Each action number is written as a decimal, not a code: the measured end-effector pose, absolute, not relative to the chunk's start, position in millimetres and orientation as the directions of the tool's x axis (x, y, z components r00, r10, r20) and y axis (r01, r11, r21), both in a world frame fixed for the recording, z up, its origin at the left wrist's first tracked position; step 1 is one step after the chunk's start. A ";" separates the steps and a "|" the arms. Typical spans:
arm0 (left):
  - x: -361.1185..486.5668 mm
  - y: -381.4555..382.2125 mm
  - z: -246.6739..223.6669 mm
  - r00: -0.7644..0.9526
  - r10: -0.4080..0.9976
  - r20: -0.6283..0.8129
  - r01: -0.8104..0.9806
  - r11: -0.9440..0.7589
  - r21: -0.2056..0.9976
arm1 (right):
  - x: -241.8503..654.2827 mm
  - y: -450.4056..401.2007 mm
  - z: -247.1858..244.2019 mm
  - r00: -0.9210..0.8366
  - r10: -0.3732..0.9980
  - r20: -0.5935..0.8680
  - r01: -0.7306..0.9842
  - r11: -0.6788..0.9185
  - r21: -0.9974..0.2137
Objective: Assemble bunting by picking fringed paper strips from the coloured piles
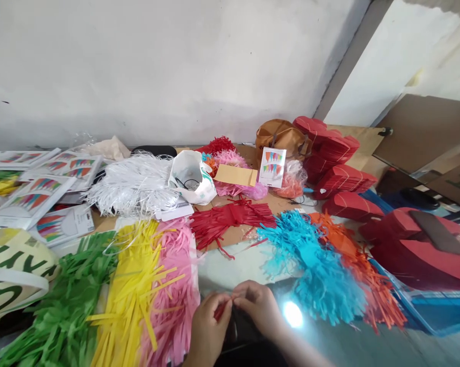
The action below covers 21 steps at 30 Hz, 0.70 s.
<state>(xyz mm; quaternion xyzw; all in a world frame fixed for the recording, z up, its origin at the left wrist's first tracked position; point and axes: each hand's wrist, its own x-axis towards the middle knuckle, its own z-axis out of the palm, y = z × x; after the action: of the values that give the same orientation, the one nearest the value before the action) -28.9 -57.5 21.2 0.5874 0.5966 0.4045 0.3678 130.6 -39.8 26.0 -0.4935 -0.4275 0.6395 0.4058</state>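
My left hand (211,322) and my right hand (258,307) meet at the bottom middle, fingertips pinched together. A little red shows inside my left fingers, but what they hold is too small and hidden to make out. The right fingertips press at the same spot. Just left of my hands lie bundles of pink paper fringe (172,295), yellow fringe (128,285) and green fringe (75,285). Ahead is a tied red fringe bundle (233,218). Blue fringe (310,265) and orange fringe (348,250) lie to the right.
White strings (136,183) sit beside a white bag (199,186) at the back. Printed packages (33,196) are piled at left, near a cream bag (16,260). Red stacks (345,178), a brown bag (278,135) and a blue crate (429,311) stand at right.
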 end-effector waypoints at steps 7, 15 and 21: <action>-37.8 -61.0 24.3 0.055 0.993 -0.103 0.344 0.078 0.936 | 132.3 -37.4 32.1 -0.225 0.942 -0.249 -0.031 -0.262 -0.964; -37.2 -58.2 26.2 0.045 0.997 -0.063 0.327 0.045 0.944 | 134.8 -31.8 36.5 -0.300 0.922 -0.245 -0.041 -0.269 -0.962; -33.9 -54.2 27.8 0.033 0.997 -0.063 0.324 0.049 0.945 | 141.2 -14.9 40.3 -0.316 0.930 -0.189 -0.022 -0.207 -0.978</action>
<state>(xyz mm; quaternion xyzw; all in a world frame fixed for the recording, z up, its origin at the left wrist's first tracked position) -33.9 -54.2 27.8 0.5712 0.5784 0.3862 0.4358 141.2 -14.9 40.3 -0.4484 -0.5059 0.6342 0.3752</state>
